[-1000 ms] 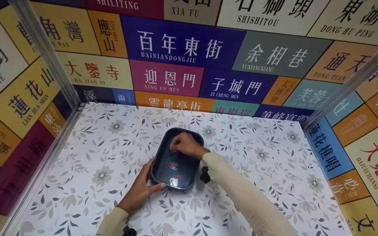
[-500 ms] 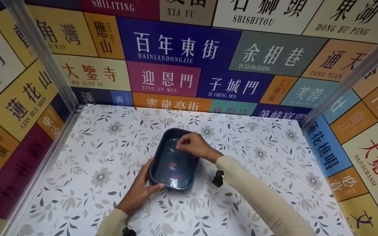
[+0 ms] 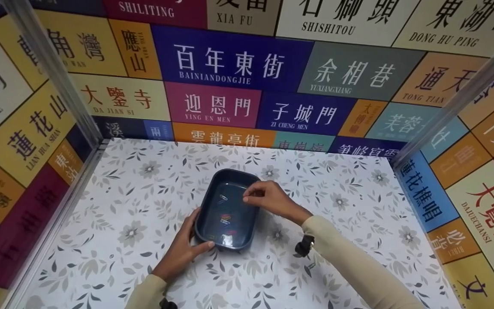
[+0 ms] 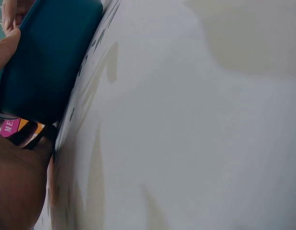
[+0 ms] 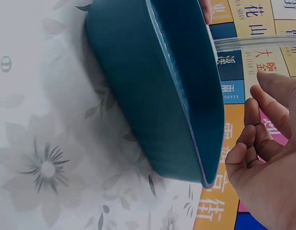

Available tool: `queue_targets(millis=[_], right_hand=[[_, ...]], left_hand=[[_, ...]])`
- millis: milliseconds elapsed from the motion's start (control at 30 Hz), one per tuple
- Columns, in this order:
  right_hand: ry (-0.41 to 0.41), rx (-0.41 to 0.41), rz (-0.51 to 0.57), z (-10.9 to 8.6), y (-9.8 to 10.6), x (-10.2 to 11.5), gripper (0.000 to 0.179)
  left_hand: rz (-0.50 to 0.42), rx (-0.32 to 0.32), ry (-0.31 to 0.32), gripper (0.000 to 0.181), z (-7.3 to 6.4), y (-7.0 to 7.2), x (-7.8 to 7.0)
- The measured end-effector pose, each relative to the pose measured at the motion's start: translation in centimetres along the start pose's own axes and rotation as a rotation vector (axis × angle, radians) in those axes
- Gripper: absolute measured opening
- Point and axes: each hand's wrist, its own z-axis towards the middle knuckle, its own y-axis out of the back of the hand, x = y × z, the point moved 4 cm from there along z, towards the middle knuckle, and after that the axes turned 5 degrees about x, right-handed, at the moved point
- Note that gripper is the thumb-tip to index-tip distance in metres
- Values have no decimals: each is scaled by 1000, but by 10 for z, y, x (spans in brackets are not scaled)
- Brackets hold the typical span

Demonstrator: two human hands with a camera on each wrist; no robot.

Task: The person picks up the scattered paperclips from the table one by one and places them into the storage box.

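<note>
A dark blue rectangular dish [image 3: 247, 234] sits near the middle of the table in the head view. Several small coloured paper clips [image 3: 225, 220] lie along its floor, and a pale paper clip [image 3: 223, 198] lies farther back. My left hand [image 3: 180, 251] grips the near left corner, thumb at the rim and fingers along the outer side; the left wrist view shows fingers [image 4: 40, 136] under the dish's edge. Over the right rim hovers my right hand [image 3: 277, 201]. Its fingers [image 5: 253, 115] are loosely curled, with nothing visible between them and the thumb.
A white cloth with a leaf and flower print [image 3: 337, 231] covers the table. Panels with coloured street-name signs [image 3: 230, 56] stand behind and at both sides, joined by clear corner posts [image 3: 457, 94]. Each wrist wears a black camera [image 3: 305, 245].
My right hand has drawn back rightward from above the far part of the dish to its right rim. The pale paper clip there has come into sight. My left hand keeps its hold.
</note>
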Motion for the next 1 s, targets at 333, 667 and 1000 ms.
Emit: queue_targets(millis=[333,667,1000], right_hand=[[16,4,1,-28,9,-5,10],[24,-20,-41,-62,13,-23,7],[36,-83,-53,-99,14,-46,9]], left_hand=[[11,-8,17,111,-2,1,0],[19,-11,-6,111,-3,1,2],[10,-3,-34,111,-1,1,1]])
